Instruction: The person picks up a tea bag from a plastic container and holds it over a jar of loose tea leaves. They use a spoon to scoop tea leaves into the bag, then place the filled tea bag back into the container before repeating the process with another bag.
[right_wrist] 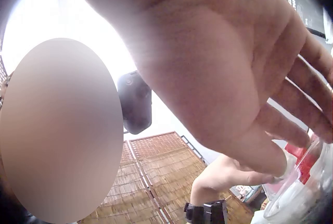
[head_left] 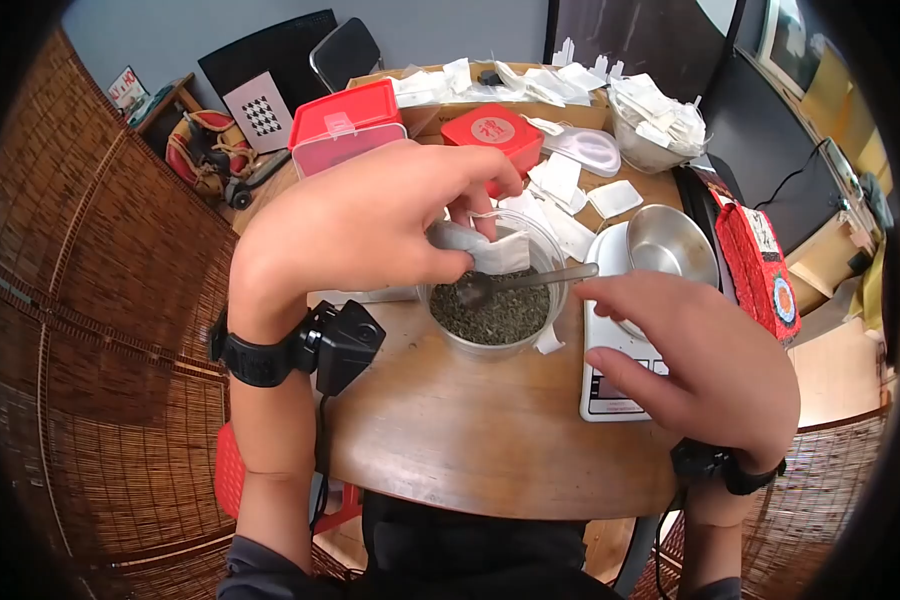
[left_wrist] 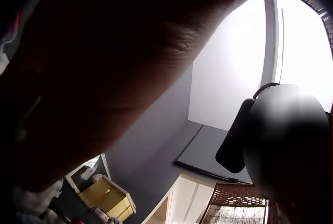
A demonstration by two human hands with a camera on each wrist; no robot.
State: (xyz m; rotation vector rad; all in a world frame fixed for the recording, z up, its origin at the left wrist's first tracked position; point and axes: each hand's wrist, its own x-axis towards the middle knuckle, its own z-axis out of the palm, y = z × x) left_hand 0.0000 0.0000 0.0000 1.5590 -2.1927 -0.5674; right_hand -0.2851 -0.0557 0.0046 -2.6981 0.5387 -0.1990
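Observation:
My left hand (head_left: pixel 370 215) reaches over a clear plastic tub (head_left: pixel 485 350) and pinches a small white tea bag (head_left: pixel 507 254) between thumb and fingers. Dried, crumbled green leaves (head_left: pixel 505 318) fill the lower part of the tub. A metal spoon (head_left: pixel 548 277) lies with its bowl over the leaves and its handle across the right rim. Just beyond the handle's end is my right hand (head_left: pixel 705 360), thumb and forefinger apart, holding nothing. It hovers over a white kitchen scale (head_left: pixel 600 405) bearing a steel bowl (head_left: pixel 660 235). The left wrist view shows mostly the underside of the forearm.
Several white tea bags (head_left: pixel 615 199) lie behind the tub. Farther back are a red box (head_left: pixel 492 135), a red-lidded container (head_left: pixel 345 112), a clear lid (head_left: pixel 592 150) and a bowl heaped with tea bags (head_left: pixel 660 115). A red packet (head_left: pixel 755 260) lies right of the scale.

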